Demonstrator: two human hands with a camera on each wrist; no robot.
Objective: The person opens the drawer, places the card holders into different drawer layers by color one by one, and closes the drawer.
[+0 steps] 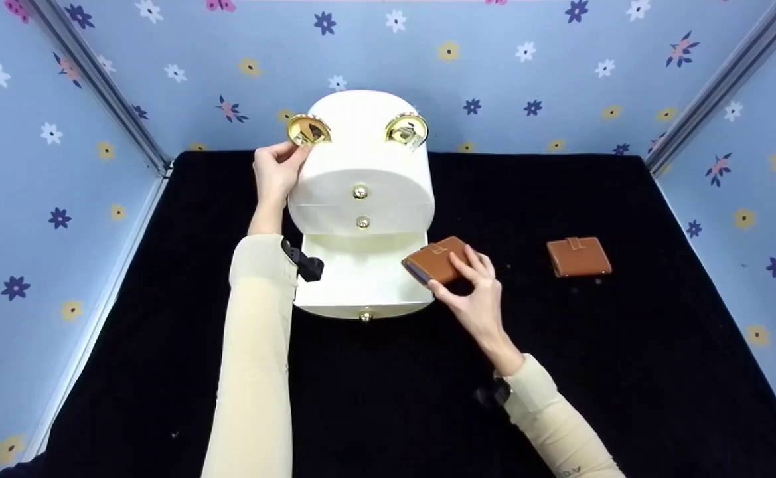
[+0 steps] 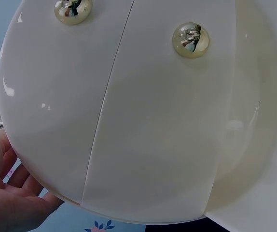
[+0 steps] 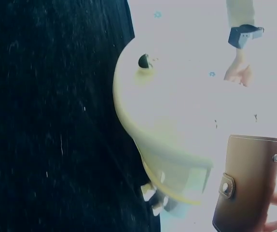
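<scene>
My left hand (image 1: 275, 172) rests against the left side of a white rounded cabinet (image 1: 361, 153), its fingertips right by the lower edge of a gold round ornament (image 1: 309, 129). In the left wrist view the fingers (image 2: 30, 193) lie loosely bent beside the cabinet's curved front. The bottom drawer (image 1: 354, 272) is pulled out. Above its right edge my right hand (image 1: 480, 299) grips a tan leather wallet (image 1: 437, 259), thumb on the near edge and fingers on the cover. In the right wrist view the wallet's snap strap (image 3: 227, 186) is closed.
A second brown wallet (image 1: 579, 257) lies on the black cloth (image 1: 527, 398) to the right. Two upper drawers with gold knobs (image 1: 360, 192) are closed. Blue flower-printed walls (image 1: 388, 53) stand behind and at both sides.
</scene>
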